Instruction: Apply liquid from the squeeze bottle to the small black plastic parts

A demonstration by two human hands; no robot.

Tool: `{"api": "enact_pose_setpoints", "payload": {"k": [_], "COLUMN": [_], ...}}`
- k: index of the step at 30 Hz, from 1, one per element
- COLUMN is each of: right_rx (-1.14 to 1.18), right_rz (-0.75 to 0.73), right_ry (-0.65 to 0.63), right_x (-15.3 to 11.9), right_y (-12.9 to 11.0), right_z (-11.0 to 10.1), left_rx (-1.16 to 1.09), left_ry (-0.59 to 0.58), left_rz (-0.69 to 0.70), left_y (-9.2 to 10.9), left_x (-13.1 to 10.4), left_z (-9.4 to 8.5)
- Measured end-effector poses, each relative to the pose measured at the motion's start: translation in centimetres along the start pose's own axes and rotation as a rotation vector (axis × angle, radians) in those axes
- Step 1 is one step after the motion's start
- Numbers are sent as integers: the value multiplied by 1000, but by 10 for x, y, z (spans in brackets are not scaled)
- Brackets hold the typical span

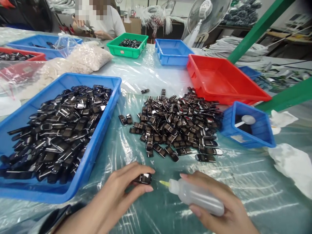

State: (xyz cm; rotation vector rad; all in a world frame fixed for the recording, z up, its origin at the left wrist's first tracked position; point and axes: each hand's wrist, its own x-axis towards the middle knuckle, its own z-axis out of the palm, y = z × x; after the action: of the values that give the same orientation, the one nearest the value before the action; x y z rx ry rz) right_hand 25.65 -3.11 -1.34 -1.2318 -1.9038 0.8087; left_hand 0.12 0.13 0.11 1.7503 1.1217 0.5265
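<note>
Between thumb and fingers, my left hand (124,183) pinches a small black toy car (145,178), its end facing right. My right hand (216,198) is wrapped round a translucent squeeze bottle (195,195) lying nearly on its side. The bottle's yellow-green tip (164,183) points at the car, with a small gap between them. Beyond both hands, a pile of similar small black cars (175,123) lies loose on the plastic-covered table. More black pieces (65,123) fill a large blue tray (97,148) left of my left hand.
A small blue bin (253,138) with a white scoop (247,120) stands right of the pile, near crumpled white tissue (292,162). Behind are a red tray (224,81), a blue tray (173,52) and a green tray (126,48). A person (104,22) sits across the table. Green posts (260,31) rise at right.
</note>
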Motion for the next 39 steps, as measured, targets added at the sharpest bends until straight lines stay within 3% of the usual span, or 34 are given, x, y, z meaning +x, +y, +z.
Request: {"api": "enact_pose_setpoints", "payload": {"k": [19, 27, 39], "right_rx": [75, 71, 58], "right_rz": [44, -13, 16], "right_ry": [-18, -98, -109], "right_x": [-1, 1, 6], "right_y": [0, 3, -4], "right_z": [3, -1, -3], "left_rx": [101, 118, 91], "left_ry": [-13, -117, -95], "left_rz": [80, 55, 90], "left_y": [1, 6, 4], "left_x": [-6, -4, -6], "left_z": [1, 0, 2]}}
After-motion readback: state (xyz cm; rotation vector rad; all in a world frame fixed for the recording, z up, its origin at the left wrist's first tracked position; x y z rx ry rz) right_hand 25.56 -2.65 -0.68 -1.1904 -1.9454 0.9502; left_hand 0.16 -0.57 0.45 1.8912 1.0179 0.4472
